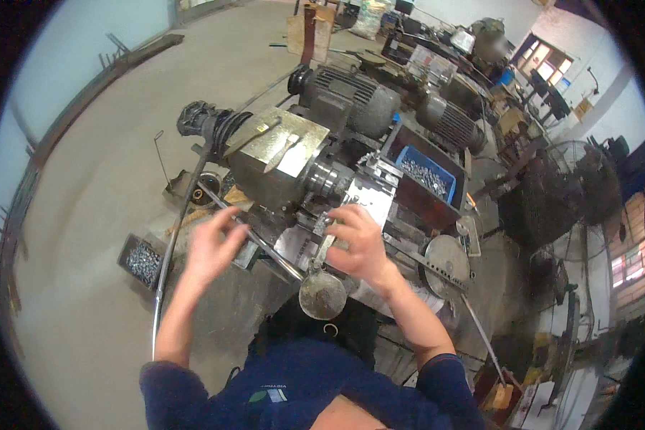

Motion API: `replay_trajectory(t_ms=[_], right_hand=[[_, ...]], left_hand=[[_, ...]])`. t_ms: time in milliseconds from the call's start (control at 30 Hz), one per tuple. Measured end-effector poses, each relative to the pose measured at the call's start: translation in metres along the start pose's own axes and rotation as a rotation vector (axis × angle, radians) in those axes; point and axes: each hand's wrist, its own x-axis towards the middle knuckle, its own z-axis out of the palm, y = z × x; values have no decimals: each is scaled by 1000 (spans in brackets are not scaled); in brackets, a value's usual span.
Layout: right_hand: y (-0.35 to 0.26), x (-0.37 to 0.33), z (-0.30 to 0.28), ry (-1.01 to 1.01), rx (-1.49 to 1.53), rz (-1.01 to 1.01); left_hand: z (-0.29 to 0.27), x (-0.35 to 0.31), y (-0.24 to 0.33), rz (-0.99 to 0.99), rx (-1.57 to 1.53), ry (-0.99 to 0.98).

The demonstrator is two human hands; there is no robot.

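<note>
My left hand hovers over a long shiny metal rod, thumb and fingers apart, with nothing visible in it. Its fingers are slightly blurred. My right hand is in front of the lathe's bright slide plate, its fingers loosely curled and spread, and I see no part between them. A lever runs close beside its fingertips; whether they touch it, I cannot tell. Below sits a round metal disc. The chuck spindle is just beyond my hands, on the grey headstock.
A brush lies on the headstock top. Small metal parts fill a blue tray at the right and a dark bin on the floor at left. A motor stands behind. A large fan is at far right.
</note>
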Motion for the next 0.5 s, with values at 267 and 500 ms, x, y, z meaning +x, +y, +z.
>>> replay_trajectory(t_ms=[267,500], right_hand=[[-24,-30,-18,29,-81,-29],[-28,-56,-23,75,256,145]], left_hand=[[97,14,74,144,-476,-445],[105,-2,71,-150,-932,-650]])
